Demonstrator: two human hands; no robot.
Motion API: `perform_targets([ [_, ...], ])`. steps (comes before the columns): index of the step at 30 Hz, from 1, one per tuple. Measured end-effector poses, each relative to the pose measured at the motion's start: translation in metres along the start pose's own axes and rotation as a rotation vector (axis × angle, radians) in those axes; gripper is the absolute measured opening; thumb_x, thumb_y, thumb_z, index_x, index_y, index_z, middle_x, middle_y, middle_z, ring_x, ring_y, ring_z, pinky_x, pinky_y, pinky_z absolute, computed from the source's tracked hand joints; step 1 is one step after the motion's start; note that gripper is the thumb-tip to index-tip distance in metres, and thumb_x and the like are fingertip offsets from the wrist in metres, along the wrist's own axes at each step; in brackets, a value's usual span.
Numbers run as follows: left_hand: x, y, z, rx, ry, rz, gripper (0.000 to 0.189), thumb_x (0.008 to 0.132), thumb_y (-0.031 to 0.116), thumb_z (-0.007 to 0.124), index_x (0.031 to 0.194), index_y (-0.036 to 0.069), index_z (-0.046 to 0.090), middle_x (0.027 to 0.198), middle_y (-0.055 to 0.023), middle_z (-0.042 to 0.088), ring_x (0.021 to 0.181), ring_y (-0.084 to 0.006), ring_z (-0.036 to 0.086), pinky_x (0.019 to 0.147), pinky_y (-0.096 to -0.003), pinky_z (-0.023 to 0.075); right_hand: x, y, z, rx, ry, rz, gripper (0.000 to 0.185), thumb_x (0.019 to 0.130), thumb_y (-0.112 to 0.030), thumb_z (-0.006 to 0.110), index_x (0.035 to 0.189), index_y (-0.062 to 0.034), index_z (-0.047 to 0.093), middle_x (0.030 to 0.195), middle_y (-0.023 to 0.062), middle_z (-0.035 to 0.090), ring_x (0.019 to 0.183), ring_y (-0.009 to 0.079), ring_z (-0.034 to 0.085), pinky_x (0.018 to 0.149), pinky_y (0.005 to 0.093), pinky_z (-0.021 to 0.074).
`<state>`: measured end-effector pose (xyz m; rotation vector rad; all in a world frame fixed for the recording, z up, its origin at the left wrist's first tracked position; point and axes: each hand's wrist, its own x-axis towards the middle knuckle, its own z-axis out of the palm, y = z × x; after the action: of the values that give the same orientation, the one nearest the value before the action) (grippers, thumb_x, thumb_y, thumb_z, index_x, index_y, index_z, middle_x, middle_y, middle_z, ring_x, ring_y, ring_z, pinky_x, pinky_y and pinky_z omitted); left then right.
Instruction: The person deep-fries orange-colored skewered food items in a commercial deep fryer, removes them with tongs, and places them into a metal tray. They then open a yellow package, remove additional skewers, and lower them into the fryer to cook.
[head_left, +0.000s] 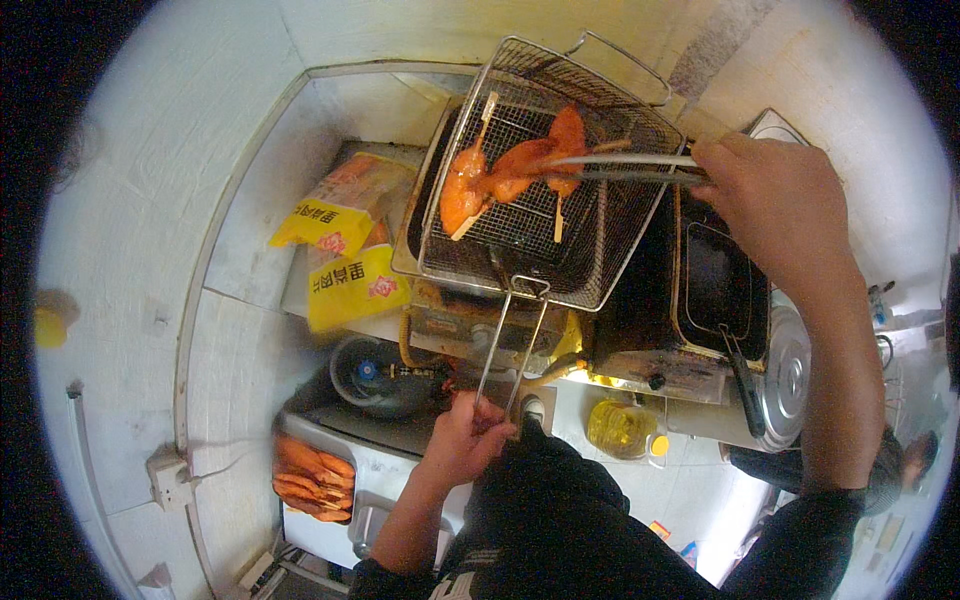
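Note:
With my left hand (466, 435) I grip the long wire handle (493, 352) of a metal fryer basket (607, 247), which is above a deep fryer (420, 225). Inside the basket lie several pieces of orange, skewered meat (463, 191) on flat wooden sticks. My right hand (772, 195) holds metal tongs (645, 161) that reach in over the basket's right rim. The tongs' tips are at the middle pieces of meat (517, 169); motion blur hides whether they grip one.
Two yellow printed food bags (358, 281) lie left of the fryer. A second fryer basket with a black handle (742, 390) is on the right. Below are a gas cylinder (375, 382), a tray of skewered meat (315, 480) and an oil jug (622, 429). Another person (889, 465) is at far right.

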<state>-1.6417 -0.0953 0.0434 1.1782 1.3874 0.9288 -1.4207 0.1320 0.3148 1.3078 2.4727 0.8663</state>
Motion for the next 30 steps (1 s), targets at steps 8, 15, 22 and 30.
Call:
perform_targets([
  [8,-0.001,0.005,-0.004,0.035,0.005,0.001,0.033,0.086,0.016,0.075,0.097,0.002,0.048,0.081,-0.0142,0.069,0.071,-0.021,0.07,0.064,-0.0337,0.0558,0.002,-0.009,0.025,0.0,0.192,-0.13,0.018,0.085,-0.022,0.061,0.098,-0.01,0.059,0.086,0.0084,0.064,0.079,0.029,0.067,0.062,0.0435,0.0545],
  [15,0.001,0.007,-0.003,0.051,0.009,0.041,0.034,0.085,0.013,0.075,0.095,0.005,0.043,0.081,-0.012,0.068,0.069,-0.0164,0.067,0.062,-0.0322,0.0548,-0.013,-0.002,0.022,0.044,0.01,-0.028,0.039,0.078,-0.024,0.073,0.112,-0.0113,0.059,0.092,0.0079,0.063,0.085,0.0292,0.065,0.072,0.0425,0.0523],
  [22,0.001,0.012,-0.003,0.099,0.001,0.074,0.033,0.085,0.01,0.074,0.094,0.005,0.042,0.081,-0.0104,0.067,0.067,-0.0146,0.065,0.06,-0.031,0.0542,-0.023,0.009,0.012,0.131,-0.075,0.131,0.045,0.078,-0.025,0.076,0.116,-0.0092,0.059,0.099,0.0112,0.064,0.092,0.0326,0.065,0.076,0.0443,0.0514],
  [30,0.006,0.019,-0.008,-0.159,-0.019,-0.034,0.029,0.089,0.008,0.068,0.095,0.005,0.04,0.079,-0.0103,0.065,0.063,-0.014,0.064,0.055,-0.0292,0.0522,-0.057,0.024,0.018,0.472,-0.009,0.307,0.05,0.076,-0.021,0.079,0.119,-0.0042,0.062,0.098,0.0158,0.067,0.085,0.0312,0.066,0.075,0.0391,0.0515],
])
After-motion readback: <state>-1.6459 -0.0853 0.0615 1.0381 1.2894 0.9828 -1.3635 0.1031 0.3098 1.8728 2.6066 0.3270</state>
